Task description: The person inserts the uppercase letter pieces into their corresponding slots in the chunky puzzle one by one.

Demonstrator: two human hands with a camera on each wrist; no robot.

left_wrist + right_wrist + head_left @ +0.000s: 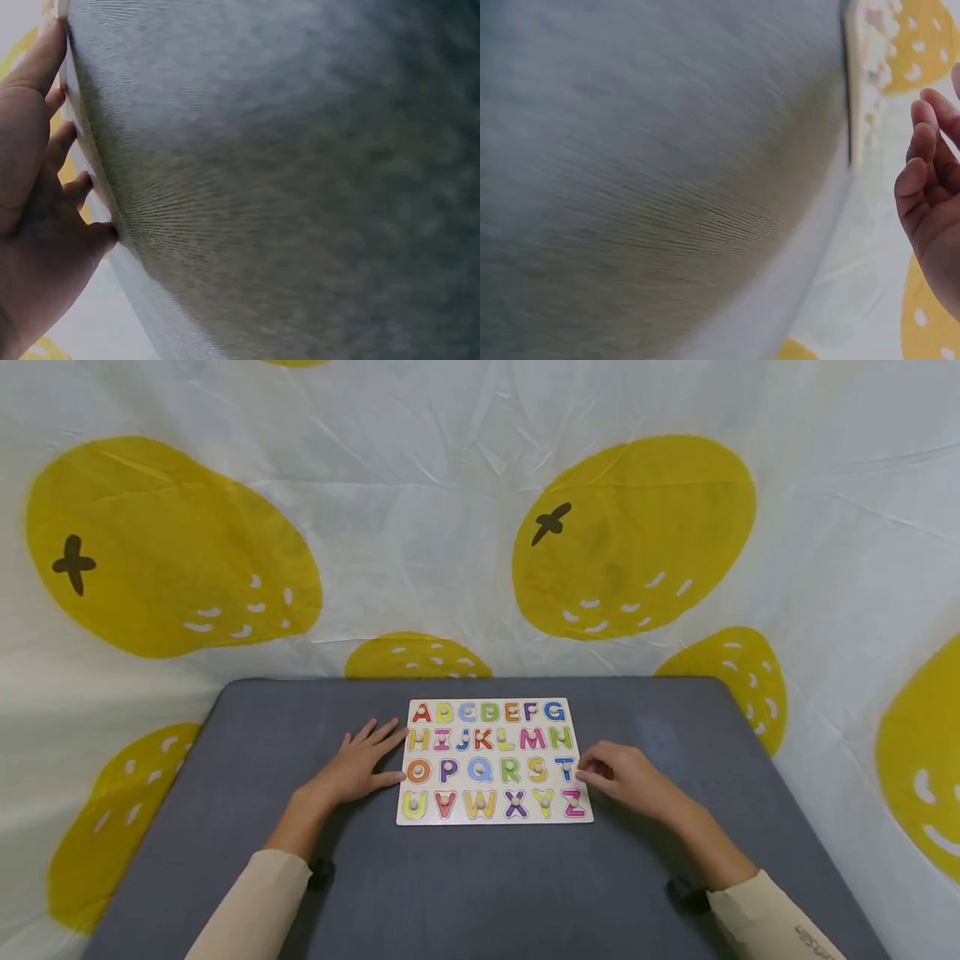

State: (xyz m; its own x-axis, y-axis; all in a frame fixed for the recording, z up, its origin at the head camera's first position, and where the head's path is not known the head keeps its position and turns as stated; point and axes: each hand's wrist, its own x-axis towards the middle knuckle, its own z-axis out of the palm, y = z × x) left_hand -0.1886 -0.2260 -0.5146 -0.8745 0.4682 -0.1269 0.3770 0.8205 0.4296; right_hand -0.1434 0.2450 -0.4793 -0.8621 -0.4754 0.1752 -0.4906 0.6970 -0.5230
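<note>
A pale wooden alphabet puzzle board (pixel 457 824) lies flat on the grey table, every row filled with coloured letter pieces that have small round knobs. My left hand (pixel 360 768) rests palm down at the board's left edge, fingers spread, with the thumb and fingertips right at the rim near the H and O. At the right edge, my right hand (pixel 626 777) hovers with loosely bent fingers beside the blue T piece (pixel 566 768) and above the pink Z piece (pixel 574 804). In the right wrist view nothing shows between the fingers (pixel 922 142), which are raised over the table.
Grey cloth covers the table (pixel 480 893) around the board. Behind and at both sides hangs a white curtain (pixel 420 543) printed with large yellow fruit. Dark bands sit at both wrists, next to light sleeves (pixel 255 902).
</note>
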